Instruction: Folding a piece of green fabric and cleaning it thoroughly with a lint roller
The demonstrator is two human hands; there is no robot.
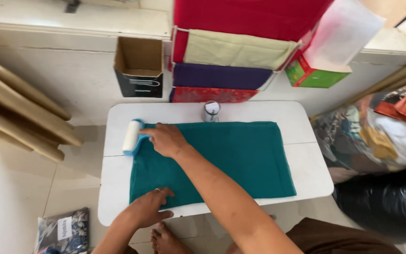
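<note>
A teal cloth [231,157] lies spread flat on a small white table [301,129]. My right hand [166,139] grips the blue handle of a lint roller [131,136], whose white roll rests at the cloth's far left corner. My left hand [149,208] presses flat on the cloth's near left corner, fingers spread, a ring on one finger. A small metal can [211,111] stands at the table's far edge, just beyond the cloth.
Folded fabrics in red, beige and purple [226,51] stack behind the table. An open cardboard box [139,66] sits at the back left, a green box [316,75] at the back right. Bags of cloth [381,136] lie at right; a packaged fabric [64,230] lies on the floor.
</note>
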